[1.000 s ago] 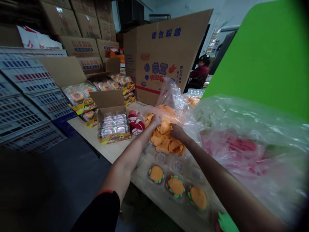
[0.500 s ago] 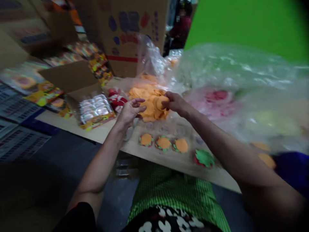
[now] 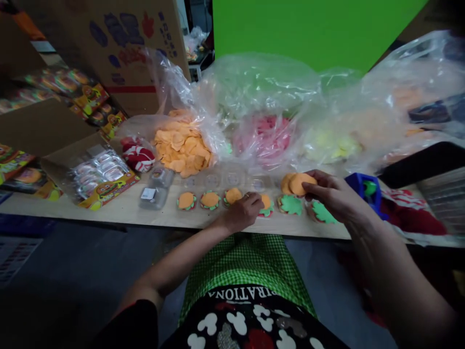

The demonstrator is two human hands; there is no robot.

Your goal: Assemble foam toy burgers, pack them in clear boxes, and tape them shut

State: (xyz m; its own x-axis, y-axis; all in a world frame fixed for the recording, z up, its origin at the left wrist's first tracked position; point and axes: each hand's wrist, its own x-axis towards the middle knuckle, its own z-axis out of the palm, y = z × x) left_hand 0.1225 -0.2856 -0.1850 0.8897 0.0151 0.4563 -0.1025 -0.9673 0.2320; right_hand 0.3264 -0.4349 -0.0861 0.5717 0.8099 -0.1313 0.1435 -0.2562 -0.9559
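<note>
A pale wooden counter (image 3: 125, 208) runs across the view, with a bright green panel (image 3: 290, 34) standing behind it and a large printed cardboard box (image 3: 109, 58) at the back left. Along the counter's rear lie clear plastic bags of pieces: orange pieces (image 3: 183, 148) at left, pink pieces (image 3: 271, 135) in the middle, yellow pieces (image 3: 339, 145) further right. An open display box (image 3: 112, 189) of wrapped items sits at left. The right hand (image 3: 325, 189) pinches a few overlapping orange discs (image 3: 300, 184) between thumb and fingers, just above the fifth burger (image 3: 290, 204) in a front row of six in clear trays. The left hand (image 3: 243, 211) is curled, its fingertips at the orange top of the fourth burger (image 3: 267, 206); whether it grips that top cannot be told. The first three burgers have orange tops; the fifth and sixth show green leaves uppermost.
</note>
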